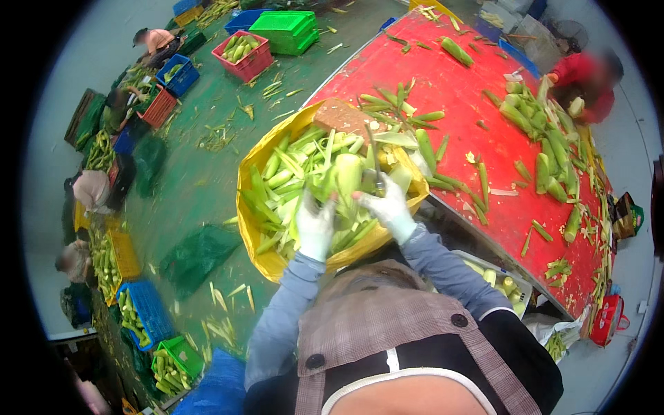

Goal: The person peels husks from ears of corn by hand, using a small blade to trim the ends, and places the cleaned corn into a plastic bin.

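In my gloved hands, above a yellow sack [248, 228] full of green husks [280, 179], is a pale green husked stalk or ear [348, 174], blurred by motion. My left hand [315, 220] is at its left side, fingers partly curled; whether it grips is unclear. My right hand [388, 205] is at its right, with a knife-like metal tool [374, 155] upright by its fingers; the hold on it is blurred. A reddish-brown brick [340, 118] lies at the sack's far rim, against the red table's edge.
The red table [456, 104] carries scattered husks and a heap of green ears [539, 124], where a co-worker in red [586, 85] sits. A white crate [519, 295] stands under the table's near edge. Several crates, such as a red crate [246, 65], and other workers are at the left.
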`<state>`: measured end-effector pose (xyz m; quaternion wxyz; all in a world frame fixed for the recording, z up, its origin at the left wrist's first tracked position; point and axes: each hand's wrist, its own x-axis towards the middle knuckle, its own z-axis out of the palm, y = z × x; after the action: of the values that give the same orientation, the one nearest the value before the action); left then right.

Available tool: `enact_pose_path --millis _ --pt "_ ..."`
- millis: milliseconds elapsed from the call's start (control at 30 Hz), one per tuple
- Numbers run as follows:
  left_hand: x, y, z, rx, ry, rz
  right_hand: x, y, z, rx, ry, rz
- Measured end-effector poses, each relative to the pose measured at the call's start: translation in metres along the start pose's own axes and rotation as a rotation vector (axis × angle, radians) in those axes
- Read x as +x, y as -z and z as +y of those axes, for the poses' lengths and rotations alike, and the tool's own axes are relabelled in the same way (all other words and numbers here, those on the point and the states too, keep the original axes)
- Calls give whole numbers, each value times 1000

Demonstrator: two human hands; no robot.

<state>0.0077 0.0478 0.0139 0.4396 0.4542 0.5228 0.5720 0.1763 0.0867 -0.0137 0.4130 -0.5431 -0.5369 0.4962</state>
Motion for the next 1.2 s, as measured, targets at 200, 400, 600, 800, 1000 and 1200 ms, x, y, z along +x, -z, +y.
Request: enact_pose_path --millis 200,400,600,800,1000,1200 --pt "0 -14 -11 25 -54 -15 18 2 -6 32 -73 37" --pt "-20 6 -11 -148 115 101 34 6 43 373 -212 301" --pt "-31 84 -16 -156 37 366 81 83 66 852 -265 577" --pt "28 91 -55 893 -249 136 57 62 24 454 -62 357" --pt "49 4 10 508 -398 -240 18 6 -18 409 148 51" --pt "55 -7 12 483 -550 -264 4 17 -45 397 72 -14"
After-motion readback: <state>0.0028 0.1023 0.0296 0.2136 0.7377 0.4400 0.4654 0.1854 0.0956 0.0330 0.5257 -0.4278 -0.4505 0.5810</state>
